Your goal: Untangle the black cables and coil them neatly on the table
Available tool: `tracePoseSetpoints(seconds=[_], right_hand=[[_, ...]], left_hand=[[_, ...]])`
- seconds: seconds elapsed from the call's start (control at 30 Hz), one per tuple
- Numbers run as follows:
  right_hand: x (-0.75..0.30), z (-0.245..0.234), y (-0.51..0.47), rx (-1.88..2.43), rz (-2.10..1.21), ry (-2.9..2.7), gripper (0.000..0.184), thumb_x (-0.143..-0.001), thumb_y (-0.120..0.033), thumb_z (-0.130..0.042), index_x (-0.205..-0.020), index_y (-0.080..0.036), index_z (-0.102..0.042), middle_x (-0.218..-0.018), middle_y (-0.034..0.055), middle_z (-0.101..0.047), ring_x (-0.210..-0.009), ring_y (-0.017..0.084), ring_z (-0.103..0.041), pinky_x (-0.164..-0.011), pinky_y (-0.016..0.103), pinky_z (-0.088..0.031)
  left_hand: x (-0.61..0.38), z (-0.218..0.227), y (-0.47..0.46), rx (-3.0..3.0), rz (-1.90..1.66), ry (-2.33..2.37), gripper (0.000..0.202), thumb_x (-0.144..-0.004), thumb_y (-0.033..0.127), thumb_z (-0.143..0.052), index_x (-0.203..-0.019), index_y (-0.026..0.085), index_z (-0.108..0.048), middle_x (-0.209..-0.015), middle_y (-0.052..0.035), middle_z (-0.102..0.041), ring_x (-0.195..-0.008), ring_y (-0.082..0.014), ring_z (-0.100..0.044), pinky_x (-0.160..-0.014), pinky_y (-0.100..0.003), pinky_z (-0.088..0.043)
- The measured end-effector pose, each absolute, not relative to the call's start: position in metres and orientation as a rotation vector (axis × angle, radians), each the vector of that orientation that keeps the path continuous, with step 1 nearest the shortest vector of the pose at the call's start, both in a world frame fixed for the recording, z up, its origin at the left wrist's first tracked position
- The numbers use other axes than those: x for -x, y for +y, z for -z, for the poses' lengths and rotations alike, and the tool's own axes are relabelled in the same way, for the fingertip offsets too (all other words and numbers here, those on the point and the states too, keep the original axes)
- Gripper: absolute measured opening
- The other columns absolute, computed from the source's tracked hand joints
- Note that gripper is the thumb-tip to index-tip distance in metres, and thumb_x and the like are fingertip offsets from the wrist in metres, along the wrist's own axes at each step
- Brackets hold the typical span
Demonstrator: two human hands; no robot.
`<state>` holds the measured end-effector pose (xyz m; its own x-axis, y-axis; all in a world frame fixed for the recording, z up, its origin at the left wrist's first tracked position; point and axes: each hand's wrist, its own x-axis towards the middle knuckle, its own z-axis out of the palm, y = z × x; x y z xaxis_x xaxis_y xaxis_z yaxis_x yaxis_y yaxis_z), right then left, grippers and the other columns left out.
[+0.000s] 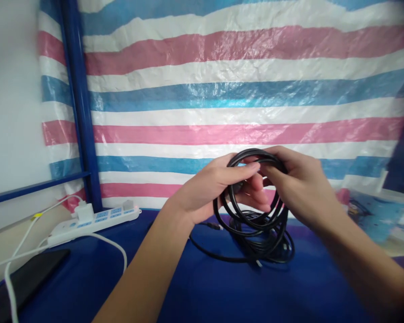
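White power strip (pixel 97 223) at counter's (pixel 202 287) back-left corner. Left hand (pixel 217 181) grasps coiled black cable (pixel 252 153), raised over the counter near its back edge; other cables (pixel 264 246) lie beneath. Right hand (pixel 299 179) grips coil's right side. Blue container (pixel 377 215) toward right edge, blurred; possibly a cup.

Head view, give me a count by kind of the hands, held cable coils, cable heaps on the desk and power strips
Left hand and right hand: 2
Held coil: 1
Cable heap: 1
Power strip: 1
Total: 5
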<state>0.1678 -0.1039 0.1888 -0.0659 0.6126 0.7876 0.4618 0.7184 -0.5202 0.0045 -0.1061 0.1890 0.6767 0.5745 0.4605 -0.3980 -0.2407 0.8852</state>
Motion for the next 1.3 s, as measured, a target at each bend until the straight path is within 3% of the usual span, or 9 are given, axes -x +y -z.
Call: tracePoseSetpoints(seconds=[0.13, 0.2, 0.3, 0.4, 0.53, 0.7, 0.93, 1.13, 1.3], right_hand=[[-0.176, -0.188, -0.098, 0.984, 0.011, -1.745, 0.025, -0.075, -0.013, -0.047, -0.091, -0.017, -0.066, -0.07, 0.0007, -0.065, -0.055, 0.011, -0.059, -0.053, 0.021, -0.045], [-0.181, -0.189, -0.098, 1.054, 0.166, -1.742, 0.033, -0.071, -0.009, -0.045, -0.094, -0.018, -0.067, -0.068, 0.0005, -0.065, -0.052, 0.012, -0.057, -0.052, 0.023, -0.041], [-0.185, -0.191, -0.099, 1.1, 0.307, -1.683, 0.042, -0.067, -0.005, -0.041, -0.096, -0.019, -0.067, -0.071, 0.002, -0.066, -0.053, 0.013, -0.054, -0.053, 0.025, -0.037], [-0.183, -0.193, -0.1, 1.134, 0.216, -1.632, 0.037, -0.068, -0.007, -0.042, -0.093, -0.019, -0.067, -0.072, 0.0025, -0.065, -0.054, 0.012, -0.053, -0.055, 0.025, -0.037], [-0.181, -0.195, -0.101, 1.164, -0.073, -1.656, 0.021, -0.072, -0.015, -0.046, -0.084, -0.017, -0.062, -0.077, 0.0046, -0.065, -0.056, 0.011, -0.054, -0.051, 0.023, -0.038], [-0.188, -0.194, -0.102, 1.141, -0.448, -1.798, 0.012, -0.077, -0.024, -0.044, -0.078, -0.016, -0.053, -0.063, 0.0028, -0.054, -0.048, 0.01, -0.05, -0.044, 0.022, -0.038], [-0.189, -0.196, -0.099, 1.184, -0.244, -1.634, 0.013, -0.076, -0.025, -0.049, -0.069, -0.016, -0.054, -0.045, 0.0006, -0.048, -0.035, 0.01, -0.042, -0.035, 0.021, -0.025], [-0.185, -0.194, -0.097, 1.207, -0.081, -1.576, 0.013, -0.077, -0.023, -0.048, -0.068, -0.016, -0.055, -0.047, 0.0003, -0.05, -0.033, 0.008, -0.041, -0.037, 0.023, -0.029], [-0.19, -0.191, -0.089, 1.208, -0.101, -1.624, 0.018, -0.078, -0.025, -0.046, -0.064, -0.016, -0.053, -0.046, 0.0008, -0.049, -0.035, 0.009, -0.042, -0.035, 0.022, -0.027]], left_hand=[[-0.01, -0.183, -0.101, -1.574, -0.876, 0.134, 0.012, -0.084, 0.024, -0.057, -0.08, 0.013, -0.055, -0.066, 0.0016, -0.054, -0.056, -0.0074, -0.059, -0.061, -0.022, -0.052], [-0.012, -0.182, -0.101, -1.584, -0.868, 0.151, 0.01, -0.082, 0.019, -0.059, -0.091, 0.015, -0.057, -0.074, -0.0005, -0.059, -0.067, -0.0098, -0.062, -0.071, -0.027, -0.053], [-0.013, -0.185, -0.103, -1.646, -0.866, 0.289, 0.027, -0.081, 0.015, -0.06, -0.107, 0.018, -0.056, -0.09, -0.0064, -0.064, -0.09, -0.0165, -0.063, -0.081, -0.031, -0.049], [-0.011, -0.185, -0.102, -1.629, -0.859, 0.324, 0.035, -0.081, 0.018, -0.061, -0.115, 0.02, -0.055, -0.1, -0.0092, -0.065, -0.095, -0.0195, -0.063, -0.082, -0.033, -0.048], [-0.01, -0.179, -0.096, -1.53, -0.897, 0.143, 0.027, -0.084, 0.02, -0.057, -0.11, 0.019, -0.059, -0.099, -0.0086, -0.067, -0.085, -0.0155, -0.064, -0.079, -0.031, -0.053], [-0.014, -0.175, -0.091, -1.49, -0.962, 0.082, 0.026, -0.087, 0.019, -0.049, -0.111, 0.017, -0.06, -0.101, -0.0109, -0.069, -0.069, -0.0113, -0.064, -0.061, -0.023, -0.054], [-0.02, -0.181, -0.1, -1.586, -1.036, 0.377, 0.03, -0.086, 0.021, -0.052, -0.116, 0.022, -0.056, -0.108, -0.0098, -0.066, -0.09, -0.0179, -0.067, -0.081, -0.032, -0.053], [-0.03, -0.18, -0.097, -1.663, -1.328, 0.702, 0.017, -0.087, 0.026, -0.049, -0.101, 0.017, -0.055, -0.097, -0.0106, -0.065, -0.087, -0.0184, -0.066, -0.076, -0.033, -0.055], [-0.029, -0.178, -0.097, -1.64, -1.111, 0.459, 0.021, -0.09, 0.032, -0.046, -0.106, 0.02, -0.05, -0.072, -0.0042, -0.067, -0.063, -0.0153, -0.067, -0.064, -0.03, -0.055]])
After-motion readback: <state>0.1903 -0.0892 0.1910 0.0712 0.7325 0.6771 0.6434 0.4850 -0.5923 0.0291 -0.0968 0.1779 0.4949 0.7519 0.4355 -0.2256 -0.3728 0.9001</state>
